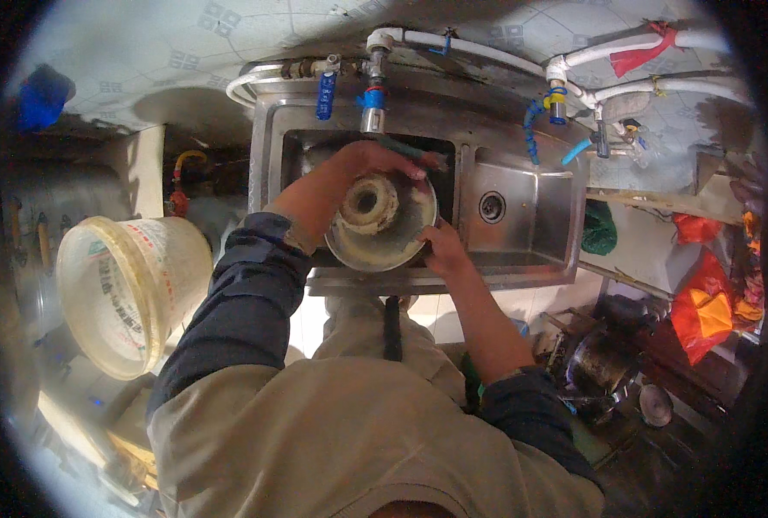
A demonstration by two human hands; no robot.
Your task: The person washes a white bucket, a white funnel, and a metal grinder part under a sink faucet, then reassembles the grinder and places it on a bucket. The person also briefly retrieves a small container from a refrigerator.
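Observation:
A round metal vessel [384, 249] is held tilted over the left basin of a stainless steel sink [416, 281]. Inside it stands a raised, crusted ring [365, 202] with a dark hole in the middle. My left hand [380, 158] lies over the far rim of the vessel, its fingertips at the upper right of the rim. At the right side of the rim, my right hand [445, 247] grips the edge between thumb and fingers. Just beyond my left hand, a dark green hose [400, 146] hangs below the tap [373, 120]. The vessel hides most of the basin floor.
The right basin [500, 226] has a drain strainer [492, 207]. White pipes [487, 48] and a blue-handled valve [325, 96] run along the wall. A large white plastic bucket [170, 272] stands at left. A soot-darkened pot [601, 362] and red bags [701, 311] are at right.

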